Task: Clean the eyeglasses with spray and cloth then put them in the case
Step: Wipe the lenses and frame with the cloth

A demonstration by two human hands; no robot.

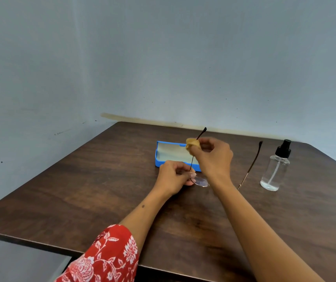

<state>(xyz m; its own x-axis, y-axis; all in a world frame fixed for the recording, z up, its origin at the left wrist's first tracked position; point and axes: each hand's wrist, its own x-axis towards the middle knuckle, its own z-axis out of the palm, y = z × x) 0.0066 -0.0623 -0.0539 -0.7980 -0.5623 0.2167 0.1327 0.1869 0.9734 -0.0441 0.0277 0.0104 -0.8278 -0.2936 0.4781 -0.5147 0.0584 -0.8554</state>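
Observation:
Thin-framed eyeglasses are held just above the brown table, temples unfolded and pointing away from me. My left hand pinches the frame at the left hinge. Pinched in my right hand is a small yellow cloth, wrapped around the left temple near its dark tip. The right temple shows past my right wrist. The open blue case lies behind my hands, partly hidden by them. A clear spray bottle with a black cap stands at the right.
The table is pushed into a corner of grey walls; its left edge runs diagonally from the far corner to the near left. My red patterned sleeve sits at the near edge.

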